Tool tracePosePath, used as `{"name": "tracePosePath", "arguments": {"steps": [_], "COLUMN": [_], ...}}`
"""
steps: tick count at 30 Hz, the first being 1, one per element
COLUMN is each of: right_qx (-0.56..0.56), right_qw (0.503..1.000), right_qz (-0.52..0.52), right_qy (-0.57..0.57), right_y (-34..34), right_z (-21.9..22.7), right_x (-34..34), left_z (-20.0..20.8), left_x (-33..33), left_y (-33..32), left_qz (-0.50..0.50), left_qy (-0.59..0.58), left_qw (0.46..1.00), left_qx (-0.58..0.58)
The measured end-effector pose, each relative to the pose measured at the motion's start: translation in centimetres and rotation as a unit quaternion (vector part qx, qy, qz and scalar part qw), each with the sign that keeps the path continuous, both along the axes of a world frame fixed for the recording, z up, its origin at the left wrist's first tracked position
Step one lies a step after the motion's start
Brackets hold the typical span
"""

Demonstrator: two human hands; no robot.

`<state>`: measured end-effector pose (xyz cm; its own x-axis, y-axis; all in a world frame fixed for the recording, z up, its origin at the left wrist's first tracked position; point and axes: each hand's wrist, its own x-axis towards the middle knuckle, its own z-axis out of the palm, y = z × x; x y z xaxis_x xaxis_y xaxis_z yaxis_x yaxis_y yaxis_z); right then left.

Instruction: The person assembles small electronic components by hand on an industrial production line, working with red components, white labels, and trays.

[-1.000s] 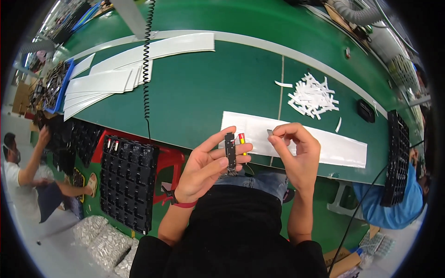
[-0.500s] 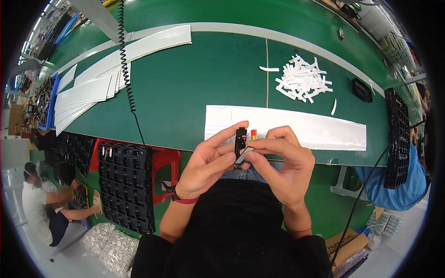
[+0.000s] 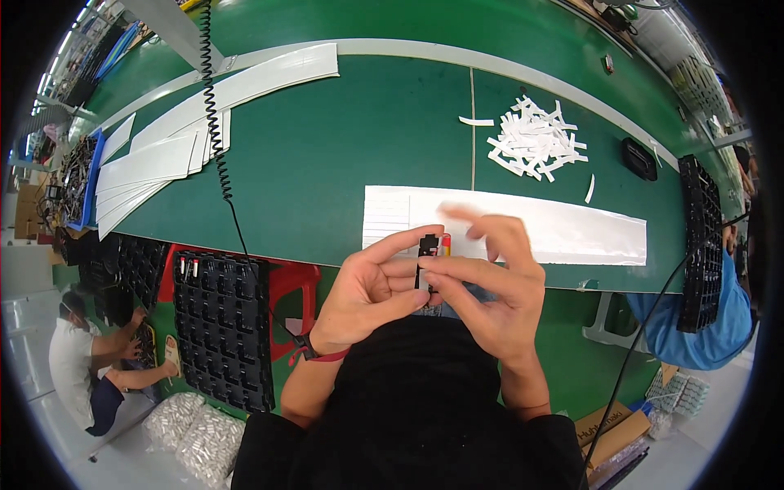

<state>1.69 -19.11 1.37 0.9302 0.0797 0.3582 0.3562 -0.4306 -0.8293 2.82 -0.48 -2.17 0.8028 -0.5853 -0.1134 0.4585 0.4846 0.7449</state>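
Above my lap at the table's front edge, my left hand (image 3: 367, 296) grips a small black electronic part (image 3: 428, 245) upright between thumb and fingers. A light grey strip (image 3: 424, 281) lies along the lower face of that part. The thumb and a finger of my right hand (image 3: 506, 286) are closed at the strip, pressing close to the part; another right finger is raised and blurred by motion. Just right of the black part shows a small red and yellow piece (image 3: 446, 242); whether it is joined to the part is hidden.
Beyond my hands lies a white sheet (image 3: 563, 230). A pile of white strips (image 3: 535, 140) is at the far right, near a black case (image 3: 639, 159). More white sheets (image 3: 155, 167) and a coiled cable (image 3: 217, 139) are left. Black trays (image 3: 220, 327) stand lower left; a person (image 3: 82, 351) sits beyond.
The grey strip, tilted off the black part before, now lies along it. My right fingertips have moved in against the part, and one right finger has lifted.
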Motion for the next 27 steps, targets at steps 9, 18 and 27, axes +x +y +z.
{"name": "tracePosePath", "arguments": {"steps": [9,18,27], "right_qx": [-0.003,0.111,0.062], "right_qw": [1.000,0.981,0.997], "right_qz": [-0.012,0.032,-0.041], "right_qy": [0.022,0.158,-0.005], "right_y": [0.2,0.3,0.6], "right_z": [-0.4,-1.0,-1.4], "right_x": [0.1,0.7,-0.5], "left_z": [0.1,0.3,0.2], "left_x": [-0.5,-1.0,-1.2], "left_y": [-0.2,-0.8,-0.7], "left_qz": [0.003,0.055,0.100], "left_qy": [-0.025,-0.066,-0.106], "left_qw": [1.000,0.992,0.988], "left_qx": [0.016,0.092,0.047]}}
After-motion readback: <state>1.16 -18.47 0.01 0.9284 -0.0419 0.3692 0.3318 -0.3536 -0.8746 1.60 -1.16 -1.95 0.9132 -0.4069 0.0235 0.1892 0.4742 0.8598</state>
